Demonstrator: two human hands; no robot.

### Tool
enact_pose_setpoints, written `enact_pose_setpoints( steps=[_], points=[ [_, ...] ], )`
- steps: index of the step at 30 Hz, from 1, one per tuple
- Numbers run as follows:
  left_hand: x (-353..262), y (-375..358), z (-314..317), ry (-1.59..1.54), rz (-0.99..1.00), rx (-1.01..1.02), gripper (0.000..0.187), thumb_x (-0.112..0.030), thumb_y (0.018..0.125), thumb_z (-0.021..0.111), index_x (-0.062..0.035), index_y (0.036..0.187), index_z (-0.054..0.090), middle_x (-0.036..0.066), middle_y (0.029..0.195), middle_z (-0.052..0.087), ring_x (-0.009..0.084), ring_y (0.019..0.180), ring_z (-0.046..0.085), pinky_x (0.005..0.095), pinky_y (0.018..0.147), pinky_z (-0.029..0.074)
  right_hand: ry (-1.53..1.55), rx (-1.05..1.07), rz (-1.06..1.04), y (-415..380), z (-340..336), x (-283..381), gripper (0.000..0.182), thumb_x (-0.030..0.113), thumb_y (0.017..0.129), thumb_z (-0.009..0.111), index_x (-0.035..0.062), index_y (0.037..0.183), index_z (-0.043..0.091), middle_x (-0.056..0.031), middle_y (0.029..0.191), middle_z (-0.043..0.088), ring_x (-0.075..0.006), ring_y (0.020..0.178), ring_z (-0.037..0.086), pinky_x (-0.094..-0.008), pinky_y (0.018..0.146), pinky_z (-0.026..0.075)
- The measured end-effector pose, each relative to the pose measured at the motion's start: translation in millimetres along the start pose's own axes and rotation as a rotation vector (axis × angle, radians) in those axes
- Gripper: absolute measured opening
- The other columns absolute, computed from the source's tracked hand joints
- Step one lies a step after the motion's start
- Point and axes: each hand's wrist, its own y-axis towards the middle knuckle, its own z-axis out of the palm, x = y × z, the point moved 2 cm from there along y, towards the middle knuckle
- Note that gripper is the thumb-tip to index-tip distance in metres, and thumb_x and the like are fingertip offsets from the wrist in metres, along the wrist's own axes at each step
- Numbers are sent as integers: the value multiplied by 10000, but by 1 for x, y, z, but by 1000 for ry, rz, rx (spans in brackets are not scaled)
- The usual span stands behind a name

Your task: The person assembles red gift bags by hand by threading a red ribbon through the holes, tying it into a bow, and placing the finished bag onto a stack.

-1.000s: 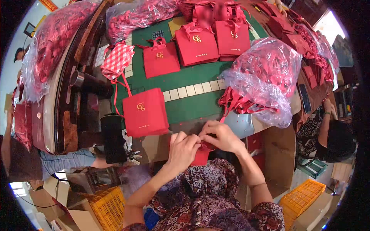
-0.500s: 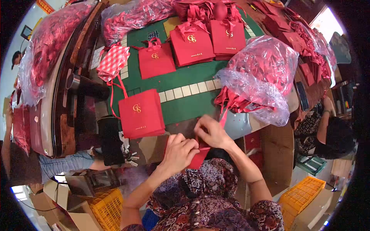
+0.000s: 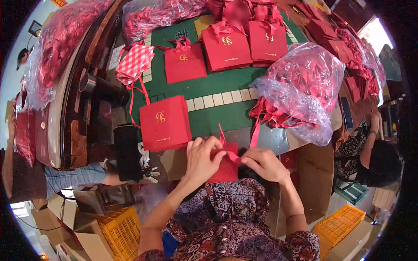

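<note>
Gold letters (image 3: pixel 227 40), seemingly "GS", mark the red bags (image 3: pixel 235 50), above print (image 3: pixel 231 59) too small to read

- Red paper bag (image 3: pixel 225 170): small, plain matte red on the part in view; squared corners, straight edges. Appears flattened. Held up at the near side of the green mat (image 3: pixel 209 82), beyond its near edge; top edge toward the mat, bottom edge away from it. Left part of the face covered.
- Red ribbon (image 3: pixel 233 157): narrow, glossy, twisted where it crosses the upper part of the bag; held at the right end of the visible stretch.
- Upright ribbon end (image 3: pixel 221 134): thin, pointed, rising above the bag's top edge toward the mat. Join to the bag hidden.
</note>
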Motion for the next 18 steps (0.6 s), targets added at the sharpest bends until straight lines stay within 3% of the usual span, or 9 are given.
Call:
enact_pose_setpoints(
  steps=[4, 7, 9, 11, 13, 14, 16, 17, 18],
  points=[
    [10, 11, 18, 45, -4, -24, 234, -179, 794, 769, -119, 963, 620, 33, 876, 659, 257, 887, 588, 407, 826, 396, 149, -58, 80, -4, 8, 9, 187, 177, 912, 699, 4, 971, 655, -122, 805, 634, -251, 716, 641, -367, 659, 496],
    [9, 8, 22, 115, 41, -81, 258, -166, 808, 745, -108, 1019, 608, 81, 1014, 628, 303, 997, 551, 439, 852, 396, 234, -144, 266, 1, 17, 5, 145, 111, 908, 721, -9, 930, 643, 1, 778, 603, -44, 656, 511, -250, 561, 412],
    [1, -2, 19, 89, 78, -205, 268, -145, 818, 716, -93, 1047, 587, 104, 1024, 585, 309, 1000, 532, 436, 857, 391, 346, -180, 283, 4, 30, -7, 125, 99, 923, 707, -7, 944, 643, 22, 791, 607, -33, 657, 512, -237, 556, 412],
    [-4, -20, 22, -105, 8, -190, 280, -110, 835, 705, -56, 1073, 567, 117, 1008, 576, 324, 973, 545, 441, 855, 414, 451, -224, 290, 10, 33, -3, 78, 69, 960, 667, 5, 996, 639, 57, 831, 609, -8, 688, 529, -194, 581, 429],
    [-15, -39, 30, -389, -128, -130, 286, -70, 885, 684, -12, 1121, 533, 139, 995, 581, 300, 912, 597, 412, 809, 490, 626, -279, 290, 18, 43, -5, 109, 81, 939, 687, -7, 963, 628, 44, 766, 550, -14, 668, 506, -207, 563, 424],
    [-14, -48, 42, -598, -211, -20, 393, -77, 925, 667, -4, 1241, 444, 142, 1044, 603, 233, 937, 635, 356, 781, 530, 612, -284, 257, 22, 47, -6, 118, 80, 939, 687, -4, 960, 607, 45, 763, 532, -12, 662, 507, -203, 555, 423],
    [-17, -57, 58, -888, -265, 110, 503, -96, 956, 647, -13, 1336, 328, 125, 1112, 609, 185, 1001, 638, 322, 782, 536, 626, -289, 264, 29, 50, 0, 126, 83, 939, 688, -1, 949, 595, 48, 760, 530, -10, 657, 505, -202, 554, 422],
    [-17, -64, 66, -1078, -397, 226, 572, -25, 984, 577, -43, 1447, 242, 100, 1244, 566, 149, 1163, 569, 304, 901, 497, 618, -293, 281, 31, 48, 4, 124, 84, 939, 686, 0, 966, 599, 50, 753, 530, -10, 652, 499, -200, 553, 417],
    [-22, -66, 68, -1128, -430, 252, 570, -32, 1000, 550, -51, 1468, 224, 95, 1222, 572, 146, 1127, 580, 303, 903, 492, 590, -286, 290, 32, 43, 9, 100, 68, 946, 675, 3, 980, 607, 52, 781, 557, -12, 680, 513, -197, 577, 422]
  ],
)
